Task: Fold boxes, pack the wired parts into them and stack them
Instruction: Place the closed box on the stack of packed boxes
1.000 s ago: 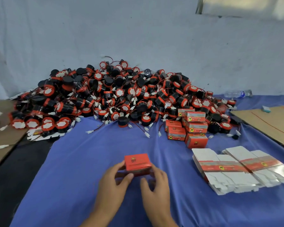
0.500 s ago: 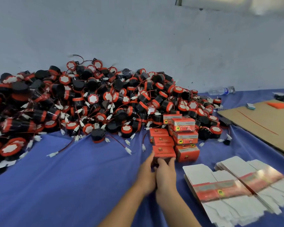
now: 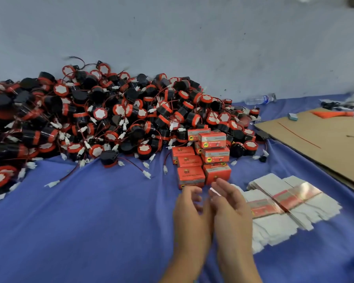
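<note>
both hands hover low over the blue cloth (image 3: 90, 231), close side by side. the left hand (image 3: 189, 211) has its fingers loosely curled and the right hand (image 3: 230, 207) has them nearly straight; neither has hold of anything. just beyond the fingertips a closed red box (image 3: 190, 176) sits at the front of the stack of packed boxes (image 3: 211, 150), not touched by either hand. that reads as the end of one stacking step, with a fresh box due next. to the right of the hands, near the right one, lies the fanned bundle of flat box blanks (image 3: 278, 203). the next move likely calls for the right hand to peel off a single blank without dragging its neighbours, then for both hands to square it up. after that a part must come from the big heap of black-and-red wired parts (image 3: 110, 119) further back. their leads are tangled, so one will need lifting free with care. beyond, a cardboard sheet (image 3: 319, 137) and a water bottle (image 3: 258, 99) lie by the wall.
</note>
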The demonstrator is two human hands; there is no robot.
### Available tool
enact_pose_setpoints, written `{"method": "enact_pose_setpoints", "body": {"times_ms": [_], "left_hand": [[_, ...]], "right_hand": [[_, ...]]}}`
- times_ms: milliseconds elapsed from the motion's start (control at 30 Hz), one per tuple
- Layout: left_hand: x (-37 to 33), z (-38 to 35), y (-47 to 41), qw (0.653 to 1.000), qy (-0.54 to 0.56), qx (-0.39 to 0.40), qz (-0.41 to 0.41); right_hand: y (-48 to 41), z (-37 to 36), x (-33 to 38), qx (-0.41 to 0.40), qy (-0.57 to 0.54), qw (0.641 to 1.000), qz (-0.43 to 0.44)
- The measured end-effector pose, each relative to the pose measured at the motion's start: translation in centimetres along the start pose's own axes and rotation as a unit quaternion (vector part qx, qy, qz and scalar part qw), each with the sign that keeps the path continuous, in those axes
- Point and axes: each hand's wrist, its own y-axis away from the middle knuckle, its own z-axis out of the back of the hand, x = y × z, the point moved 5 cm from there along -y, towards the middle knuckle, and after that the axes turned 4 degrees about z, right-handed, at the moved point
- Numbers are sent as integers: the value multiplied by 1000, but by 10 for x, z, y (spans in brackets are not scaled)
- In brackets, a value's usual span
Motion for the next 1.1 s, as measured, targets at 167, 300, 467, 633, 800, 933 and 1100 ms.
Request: {"method": "enact_pose_setpoints", "body": {"times_ms": [167, 300, 467, 633, 800, 933, 1100], "left_hand": [[5, -48, 49, 988, -100, 96, 74], [12, -56, 55, 986, -108, 72, 100], [3, -53, 58, 996, 0, 29, 90], [-16, -48, 62, 981, 166, 95, 45], [-31, -21, 70, 993, 78, 41, -80], [-48, 12, 80, 984, -49, 7, -173], [-61, 73, 92, 978, 13, 34, -207]], "right_hand": [[-24, 84, 38, 17, 474, 873, 118], [-42, 101, 18, 133, 682, 716, 77], [-49, 100, 18, 168, 618, 760, 113], [-50, 91, 48, 197, 483, 842, 141], [-26, 68, 76, 199, 327, 914, 131], [4, 44, 84, 187, 166, 963, 100], [43, 10, 82, 237, -54, 968, -59]]}}
